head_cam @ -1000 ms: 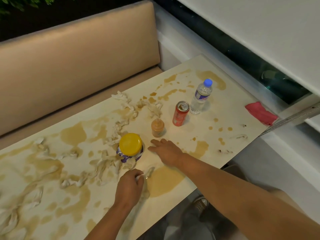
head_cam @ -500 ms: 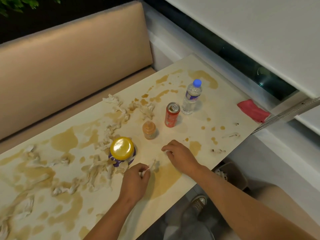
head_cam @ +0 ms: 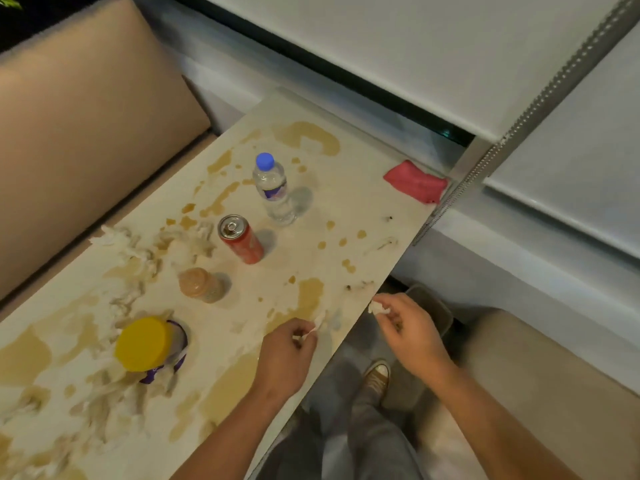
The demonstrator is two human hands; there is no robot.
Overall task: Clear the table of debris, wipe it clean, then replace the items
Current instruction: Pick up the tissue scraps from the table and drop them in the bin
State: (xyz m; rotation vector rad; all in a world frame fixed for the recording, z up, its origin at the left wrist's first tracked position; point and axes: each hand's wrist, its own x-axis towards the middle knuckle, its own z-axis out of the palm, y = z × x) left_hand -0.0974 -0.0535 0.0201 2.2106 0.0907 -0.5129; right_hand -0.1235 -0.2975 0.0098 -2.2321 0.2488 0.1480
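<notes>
Torn, soaked tissue shreds (head_cam: pixel 121 251) litter the stained table (head_cam: pixel 346 202) at far left, around the yellow-lidded jar (head_cam: pixel 143 342). Next come the small orange bottle (head_cam: pixel 201 285), red soda can (head_cam: pixel 240 239) and water bottle (head_cam: pixel 273 188). The left hand (head_cam: pixel 287 355) pinches a tissue scrap (head_cam: pixel 318 322) over the near edge; the right hand (head_cam: pixel 408 332) pinches a white wad (head_cam: pixel 377 308) just off the table, above a grey bin (head_cam: pixel 436 310). A red cloth (head_cam: pixel 415 181) lies at the far corner.

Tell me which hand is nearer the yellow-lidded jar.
Left. The left hand is over the table beside the yellow-lidded jar; the right hand is beyond the table edge.
</notes>
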